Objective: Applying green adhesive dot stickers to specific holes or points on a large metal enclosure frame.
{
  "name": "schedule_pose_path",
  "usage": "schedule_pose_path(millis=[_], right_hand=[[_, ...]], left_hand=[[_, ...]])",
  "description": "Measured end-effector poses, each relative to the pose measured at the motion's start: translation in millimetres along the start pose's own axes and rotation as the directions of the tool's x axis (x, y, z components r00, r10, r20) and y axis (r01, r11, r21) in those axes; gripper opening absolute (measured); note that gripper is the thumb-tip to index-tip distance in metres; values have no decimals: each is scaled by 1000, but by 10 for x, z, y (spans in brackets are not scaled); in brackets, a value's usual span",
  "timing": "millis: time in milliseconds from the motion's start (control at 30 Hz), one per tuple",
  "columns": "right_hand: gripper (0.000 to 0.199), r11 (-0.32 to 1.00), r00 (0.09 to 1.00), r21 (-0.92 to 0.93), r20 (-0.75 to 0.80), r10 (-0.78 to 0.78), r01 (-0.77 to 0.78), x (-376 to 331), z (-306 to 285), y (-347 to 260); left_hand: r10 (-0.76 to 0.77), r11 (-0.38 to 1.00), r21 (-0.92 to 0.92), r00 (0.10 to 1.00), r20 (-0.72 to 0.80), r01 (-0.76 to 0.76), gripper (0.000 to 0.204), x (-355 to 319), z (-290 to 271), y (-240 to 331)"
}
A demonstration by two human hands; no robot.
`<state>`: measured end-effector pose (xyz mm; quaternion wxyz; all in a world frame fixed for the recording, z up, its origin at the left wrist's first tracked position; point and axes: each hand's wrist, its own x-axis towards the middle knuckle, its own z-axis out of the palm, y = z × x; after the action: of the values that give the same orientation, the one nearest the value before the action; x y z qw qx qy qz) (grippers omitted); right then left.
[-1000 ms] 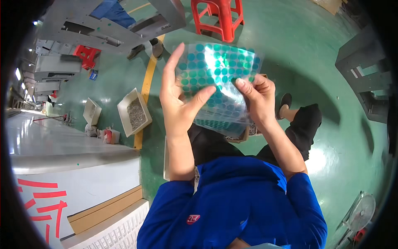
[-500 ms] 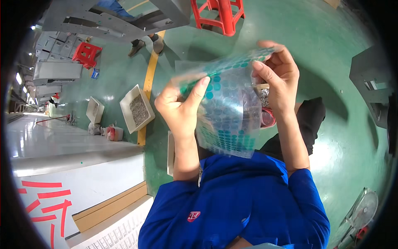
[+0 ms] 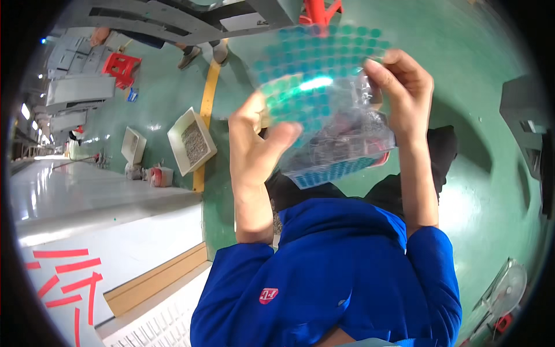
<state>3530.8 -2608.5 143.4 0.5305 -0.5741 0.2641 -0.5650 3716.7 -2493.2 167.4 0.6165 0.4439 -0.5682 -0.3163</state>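
Observation:
A clear, bendy sheet of round green stickers (image 3: 324,55) is held up in front of my body, its upper part lifted and bright with glare. Its lower part folds toward me, showing more rows of dots and wrinkled clear film. My left hand (image 3: 257,136) grips the left edge, fingers partly behind the sheet and the blurred thumb across its front. At the upper right edge, my right hand (image 3: 402,87) pinches the film between thumb and fingers. Behind the sheet, a reddish thing is mostly hidden.
Cream bins (image 3: 192,141) of small grey parts stand on the green floor at left, beside a white worktable (image 3: 104,199) with red tape strips. A grey metal frame (image 3: 173,20) and a red stool (image 3: 319,14) are ahead. A fan (image 3: 510,286) stands at lower right. Another person's feet show beyond.
The sheet's upper part has swung up and spread, facing me more. My right hand has shifted right; my left thumb has moved slightly right and down across the sheet.

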Motion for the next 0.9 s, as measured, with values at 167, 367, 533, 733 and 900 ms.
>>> schedule_pose_path(millis=[167,367,533,733,900], right_hand=[[13,969,991,230,122,62,-89,15,131,23],[34,530,766,-691,51,-641,490,22,173,-51],[29,417,719,-625,362,-594,659,-155,247,-106],[22,650,846,-546,278,-454,528,-168,261,-60],[23,746,866,-444,313,-391,497,-152,245,-1]], left_hand=[[-255,963,-110,963,-86,245,15,59,70,10],[-221,974,-8,945,-239,226,14,-39,130,-111],[-59,989,120,968,-243,90,15,-42,133,-164],[-129,987,69,971,-200,146,16,-87,141,-126],[-93,989,95,971,-218,116,15,-92,161,-146]])
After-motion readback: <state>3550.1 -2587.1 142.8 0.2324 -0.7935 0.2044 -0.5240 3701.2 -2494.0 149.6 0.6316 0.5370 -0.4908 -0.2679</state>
